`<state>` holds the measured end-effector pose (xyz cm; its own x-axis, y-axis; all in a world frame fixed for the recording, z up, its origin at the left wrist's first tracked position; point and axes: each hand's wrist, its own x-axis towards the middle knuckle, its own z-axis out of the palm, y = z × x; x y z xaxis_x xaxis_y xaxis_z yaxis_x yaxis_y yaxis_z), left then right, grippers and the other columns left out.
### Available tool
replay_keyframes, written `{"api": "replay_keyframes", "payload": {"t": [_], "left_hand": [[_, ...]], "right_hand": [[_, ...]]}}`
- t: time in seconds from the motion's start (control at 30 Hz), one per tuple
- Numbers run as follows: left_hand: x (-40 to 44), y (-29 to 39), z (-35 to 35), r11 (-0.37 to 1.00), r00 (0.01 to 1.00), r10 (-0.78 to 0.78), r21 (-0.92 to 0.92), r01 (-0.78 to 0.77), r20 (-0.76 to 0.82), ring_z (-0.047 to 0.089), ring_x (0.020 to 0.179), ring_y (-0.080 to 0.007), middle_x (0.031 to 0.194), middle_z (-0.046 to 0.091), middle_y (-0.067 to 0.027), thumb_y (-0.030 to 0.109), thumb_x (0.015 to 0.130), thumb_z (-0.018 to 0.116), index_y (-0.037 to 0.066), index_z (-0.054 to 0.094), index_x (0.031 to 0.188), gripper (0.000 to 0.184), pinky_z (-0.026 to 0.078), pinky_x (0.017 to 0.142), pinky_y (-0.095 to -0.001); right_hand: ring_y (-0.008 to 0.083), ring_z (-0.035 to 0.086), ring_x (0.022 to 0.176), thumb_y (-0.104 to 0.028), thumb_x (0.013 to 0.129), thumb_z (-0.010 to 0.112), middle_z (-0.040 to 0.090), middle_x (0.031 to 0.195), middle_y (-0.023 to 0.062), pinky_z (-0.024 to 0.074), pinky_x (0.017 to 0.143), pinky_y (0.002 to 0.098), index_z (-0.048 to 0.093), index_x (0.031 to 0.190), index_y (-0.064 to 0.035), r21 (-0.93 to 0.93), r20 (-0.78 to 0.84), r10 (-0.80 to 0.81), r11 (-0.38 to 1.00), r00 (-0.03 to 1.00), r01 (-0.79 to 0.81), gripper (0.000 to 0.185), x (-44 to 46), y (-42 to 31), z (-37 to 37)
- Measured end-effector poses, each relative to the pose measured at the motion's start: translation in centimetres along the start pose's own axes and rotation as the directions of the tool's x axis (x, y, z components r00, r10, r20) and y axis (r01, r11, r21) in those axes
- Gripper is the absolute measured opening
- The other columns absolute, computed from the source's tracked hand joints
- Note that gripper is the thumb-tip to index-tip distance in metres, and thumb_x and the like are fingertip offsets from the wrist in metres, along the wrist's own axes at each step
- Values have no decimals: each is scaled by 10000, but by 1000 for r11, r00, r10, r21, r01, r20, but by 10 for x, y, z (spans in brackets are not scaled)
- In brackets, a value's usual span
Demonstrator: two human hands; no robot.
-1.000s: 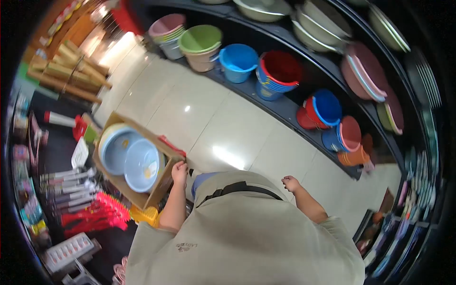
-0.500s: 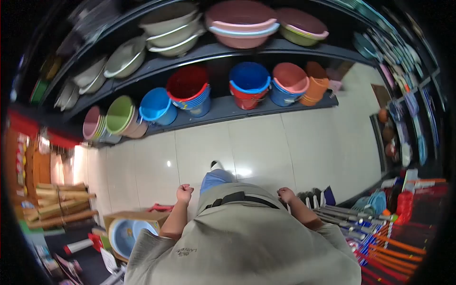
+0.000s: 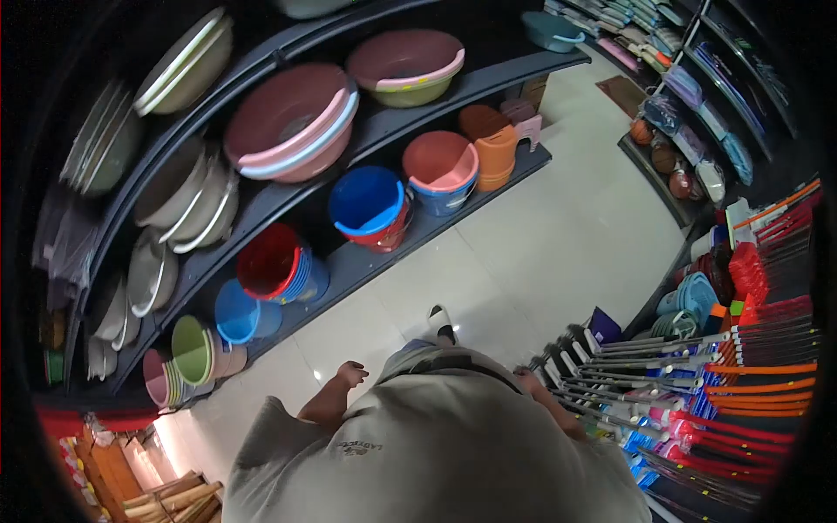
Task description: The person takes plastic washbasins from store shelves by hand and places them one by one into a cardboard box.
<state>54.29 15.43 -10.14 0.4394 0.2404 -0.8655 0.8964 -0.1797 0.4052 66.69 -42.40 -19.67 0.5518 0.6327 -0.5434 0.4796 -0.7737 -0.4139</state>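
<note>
My left hand [image 3: 352,374] hangs beside my waist above the tiled floor, its fingers loosely bent and a little apart, holding nothing. On the other side, my right hand [image 3: 527,378] is dim and partly hidden by my body, so its fingers do not show clearly. Near it are the grey handles of long tools [image 3: 602,370] on the right-hand display; I cannot tell whether it touches them. One shoe [image 3: 438,317] shows on the floor ahead of my waist.
A dark shelf [image 3: 349,261] runs along the left and front. Its lower level bears stacked buckets, including a blue bucket [image 3: 370,200]; pink basins [image 3: 292,122] and grey basins [image 3: 187,196] sit above. Balls [image 3: 663,157] lie at the right, wooden poles [image 3: 174,499] at lower left.
My view has turned to the right, so the shelf now slants up across the left. The long-handled tools have come closer to my right hand. The blue basin at lower left is out of view.
</note>
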Motion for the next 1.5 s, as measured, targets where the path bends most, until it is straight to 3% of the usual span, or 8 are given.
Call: {"api": "replay_keyframes", "payload": {"t": [0.43,0.6,0.7,0.8,0.97,1.03,1.33,1.5], "left_hand": [[90,319,2,874,874,481,38,-484,70,621,717,-191,864,647,-109,189,727,716,-5,560,1114,460,501,677,-317],[90,288,-10,876,876,481,34,-482,23,624,696,-185,823,650,-114,191,739,706,-6,566,1089,424,505,666,-324],[116,198,-22,905,912,409,138,-403,-22,631,621,-199,729,654,-117,227,760,693,13,616,1018,343,514,632,-325],[87,111,-45,987,999,-34,161,28,36,604,512,-193,604,626,-89,304,789,664,53,649,731,258,468,425,-353],[76,38,-33,929,930,332,-221,-295,155,629,618,-194,726,613,-32,194,871,535,78,592,803,146,463,468,-354],[67,66,-18,880,987,-83,-455,137,138,639,680,-187,722,601,-28,183,842,592,77,569,804,115,459,508,-369],[69,140,-5,928,952,296,211,-305,76,667,834,-196,965,676,-129,245,751,720,26,609,1118,441,535,745,-329],[60,159,-31,988,993,68,-133,-81,-100,669,689,-189,844,682,-130,235,738,713,-3,574,1138,486,532,645,-308]], "right_hand": [[167,551,602,-228,843,600,597,793,33,459,546,338,612,977,-63,761,-273,402,646,874,-60,213,44,65,-92],[214,603,845,-214,819,610,646,885,69,491,683,340,650,1028,-60,677,-156,447,698,881,-234,263,61,75,-124],[245,631,874,-254,816,608,641,995,112,512,641,358,598,1126,-29,-49,-281,-9,999,960,-5,383,70,73,-161],[250,650,819,-307,822,614,633,1027,123,504,558,369,513,1245,-60,716,-55,433,645,900,-267,500,106,75,-191],[240,649,784,-323,827,615,633,1018,120,490,544,351,519,1237,-46,740,86,450,568,889,-359,505,133,52,-263],[239,647,776,-323,827,614,633,1015,117,484,540,346,521,1233,-45,665,32,319,700,947,-258,501,149,58,-269],[225,615,785,-286,846,597,613,949,96,472,576,324,516,1218,-37,760,176,487,485,855,-433,455,183,2,-298],[201,602,850,-247,847,599,623,996,124,485,643,312,515,1199,15,804,47,396,530,917,-270,448,183,18,-243]]}}
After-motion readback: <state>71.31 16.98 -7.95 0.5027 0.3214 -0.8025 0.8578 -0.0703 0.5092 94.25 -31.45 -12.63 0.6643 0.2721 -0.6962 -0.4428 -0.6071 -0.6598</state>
